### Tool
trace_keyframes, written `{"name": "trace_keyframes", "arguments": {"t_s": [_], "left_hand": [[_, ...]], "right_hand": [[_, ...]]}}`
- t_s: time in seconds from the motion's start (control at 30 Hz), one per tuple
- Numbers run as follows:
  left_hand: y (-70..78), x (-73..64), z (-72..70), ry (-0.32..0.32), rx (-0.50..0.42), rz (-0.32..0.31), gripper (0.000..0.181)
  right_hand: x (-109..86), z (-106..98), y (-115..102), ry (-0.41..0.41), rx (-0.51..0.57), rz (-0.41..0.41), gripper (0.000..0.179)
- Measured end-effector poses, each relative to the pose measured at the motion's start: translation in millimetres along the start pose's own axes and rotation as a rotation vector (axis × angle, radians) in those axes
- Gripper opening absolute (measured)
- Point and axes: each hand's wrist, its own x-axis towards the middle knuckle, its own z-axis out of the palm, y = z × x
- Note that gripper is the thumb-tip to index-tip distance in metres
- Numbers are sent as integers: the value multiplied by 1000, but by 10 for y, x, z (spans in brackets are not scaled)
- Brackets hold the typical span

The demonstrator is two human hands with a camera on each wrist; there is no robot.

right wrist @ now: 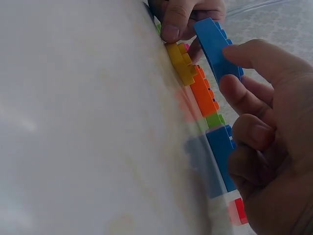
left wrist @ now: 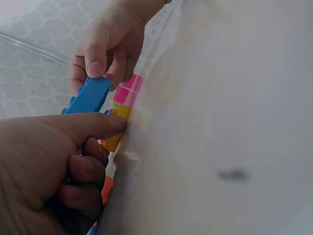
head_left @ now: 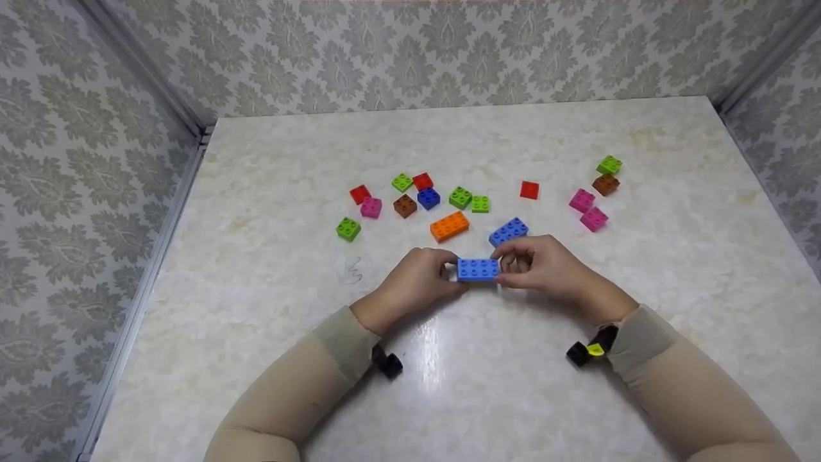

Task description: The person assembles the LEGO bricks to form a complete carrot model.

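My right hand (head_left: 548, 269) pinches a light blue eight-stud brick (head_left: 478, 269) between thumb and fingers, studs up. Below that brick, a yellow brick (right wrist: 180, 63) rests on the table, gripped at its end by my left hand (head_left: 420, 276). From above, the blue brick hides nearly all of the yellow one. In the right wrist view the blue brick is tilted, with a gap between it and the yellow studs. Just beyond my hands lie another light blue brick (head_left: 508, 231) and an orange brick (head_left: 449, 226).
Several small square bricks lie farther back, among them a dark blue brick (head_left: 428, 197), a brown brick (head_left: 405, 205) and a flat red piece (head_left: 529, 190). Pink bricks (head_left: 594, 219) sit at the right. A clear scrap with a squiggle (head_left: 353, 270) lies left. Patterned walls (head_left: 410, 58) enclose the table.
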Motion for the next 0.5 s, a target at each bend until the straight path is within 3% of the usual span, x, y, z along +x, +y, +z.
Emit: {"name": "trace_keyframes", "arguments": {"t_s": [0.33, 0.5], "left_hand": [[5, 3, -3, 3, 12, 16, 32], [9, 15, -8, -8, 21, 8, 31]], "right_hand": [[15, 25, -11, 0, -122, -111, 29], [30, 57, -59, 7, -169, -98, 29]]}}
